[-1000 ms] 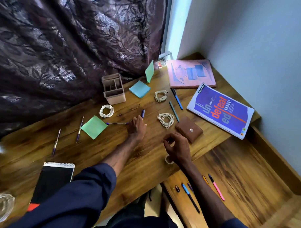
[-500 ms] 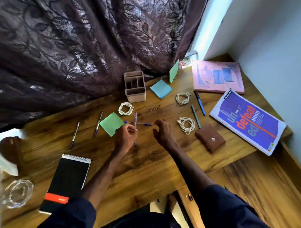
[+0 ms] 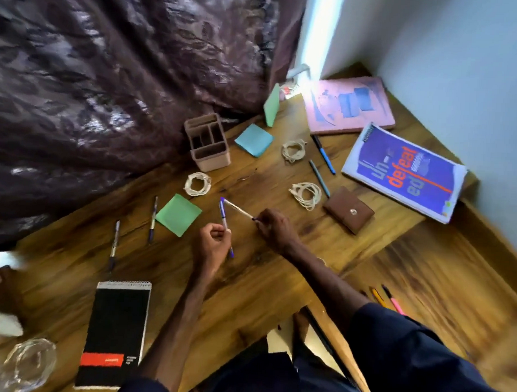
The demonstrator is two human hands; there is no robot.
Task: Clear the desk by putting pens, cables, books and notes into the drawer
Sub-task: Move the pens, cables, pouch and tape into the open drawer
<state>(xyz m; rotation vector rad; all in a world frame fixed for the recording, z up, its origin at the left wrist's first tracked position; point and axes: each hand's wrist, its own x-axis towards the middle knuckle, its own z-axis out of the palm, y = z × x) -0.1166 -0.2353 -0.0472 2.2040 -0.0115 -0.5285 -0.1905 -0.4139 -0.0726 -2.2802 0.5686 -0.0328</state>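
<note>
While one purple pen (image 3: 224,221) is gripped in the curled left hand (image 3: 213,247) and a second pen (image 3: 238,209) is pinched by its near end in the right hand (image 3: 275,230), both just above the middle of the desk (image 3: 248,283), the step in hand is judged to be the gathering of pens. It would be done well if both were laid parallel in one fist, so that the other hand is freed. They could then be carried near and right to the open drawer (image 3: 453,276), where a pink pen (image 3: 397,307) and others already lie. Slim, smooth, round barrels are likely to roll or slip, so a firm hold at mid-length is advised. The far tips of the two held pens meet or nearly meet. Just left, a green note (image 3: 179,213), thin and square, lies flat on the wood. Farther out are seen a coiled white cable (image 3: 305,194), soft and springy, a brown leather-like wallet (image 3: 349,209), a compartmented pen holder (image 3: 208,142), a glossy blue book (image 3: 404,171) and a spiral notepad (image 3: 116,331)
</note>
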